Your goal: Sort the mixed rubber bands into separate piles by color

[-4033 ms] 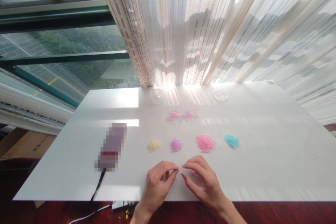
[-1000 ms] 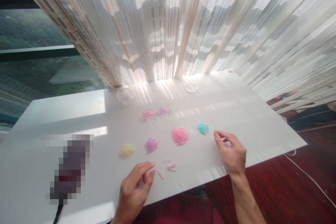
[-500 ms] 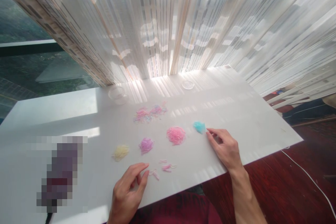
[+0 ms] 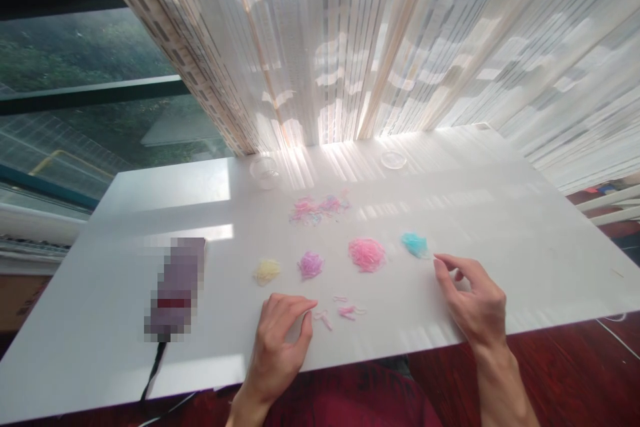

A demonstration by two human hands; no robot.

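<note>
My left hand (image 4: 287, 330) rests at the table's near edge, thumb and forefinger apart, beside loose pink and pale strands (image 4: 324, 319). Just right of these lies another little cluster of pink strands (image 4: 347, 311). My right hand (image 4: 473, 293) has thumb and forefinger tips together, close to the right of a turquoise pile (image 4: 415, 245); anything pinched there is too small to make out. Leftward from it, in a row, come a pink pile (image 4: 367, 254), a purple pile (image 4: 311, 265) and a yellow pile (image 4: 267, 271), all of small thin strands.
Farther back on the white table (image 4: 500, 213) a mixed-colour heap (image 4: 320, 208) is spread out. Behind it stand a clear round container (image 4: 265, 173) and a clear round lid-like disc (image 4: 393, 159). A blurred-out dark object (image 4: 175, 287) with a cable lies left. A sheer curtain (image 4: 320, 47) hangs behind.
The view has turned left, so everything appears farther right. My right hand has drawn slightly away from the turquoise pile. My left hand stays beside the loose strands.
</note>
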